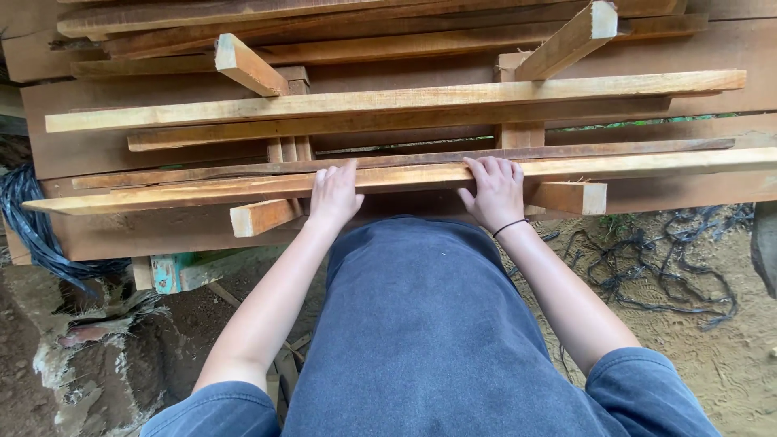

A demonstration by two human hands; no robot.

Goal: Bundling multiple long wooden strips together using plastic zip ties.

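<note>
A long pale wooden plank (202, 191) lies across the front of a stack of boards. My left hand (333, 194) rests on its top face, fingers together and flat, pointing away from me. My right hand (494, 191) curls over the same plank a little to the right, thumb under its near edge; a thin black band circles that wrist. Both arms reach out from dark blue short sleeves over a dark blue shirt front.
The stack of reddish-brown boards (388, 97) fills the upper view, with short spacer blocks (261, 216) sticking out toward me. Black straps (32, 226) hang at left. Tangled black cord (672, 267) lies on sandy ground at right. A teal-painted block (167, 273) sits beneath the stack.
</note>
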